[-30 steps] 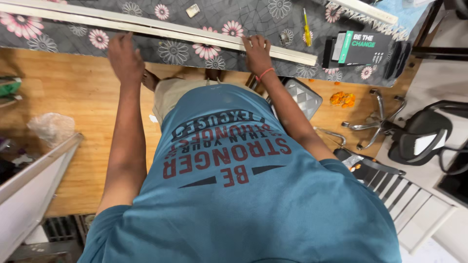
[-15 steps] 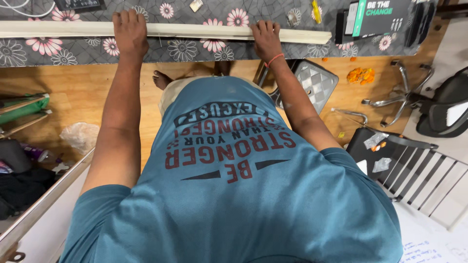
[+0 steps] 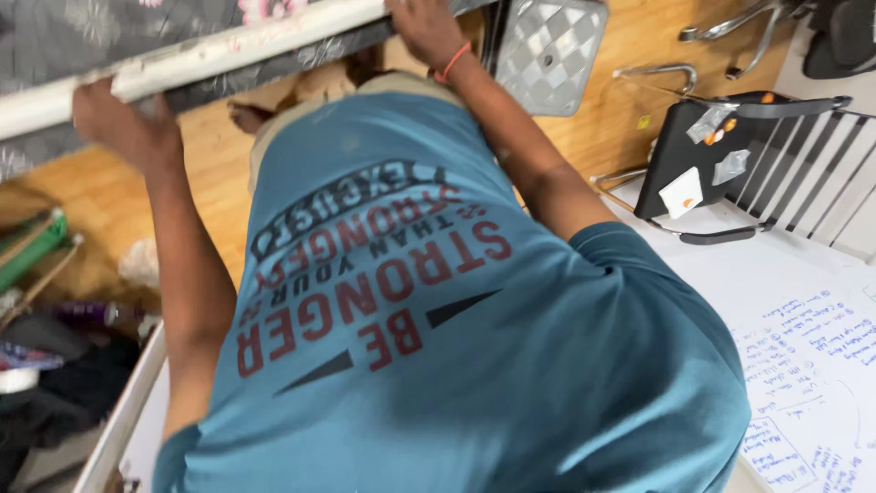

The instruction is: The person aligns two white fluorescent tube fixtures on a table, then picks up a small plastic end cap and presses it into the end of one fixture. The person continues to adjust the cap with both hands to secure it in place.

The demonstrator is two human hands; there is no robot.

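At bed edge: your left hand (image 3: 119, 128) and right hand (image 3: 424, 32) both grasp white rail (image 3: 228, 55) under floral mattress (image 3: 82, 36); rail gripped, mattress unshifted.

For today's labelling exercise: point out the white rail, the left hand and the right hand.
white rail (image 3: 228, 57), head view, on its bare middle stretch.
left hand (image 3: 114, 128), head view, on its back.
right hand (image 3: 422, 27), head view, on its back.

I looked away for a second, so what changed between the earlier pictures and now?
The view swung right and closer, so the white board now runs tilted along the top edge. The left hand slid to its near edge, fingers curled under. The right hand stayed on the board; both hands keep their hold.
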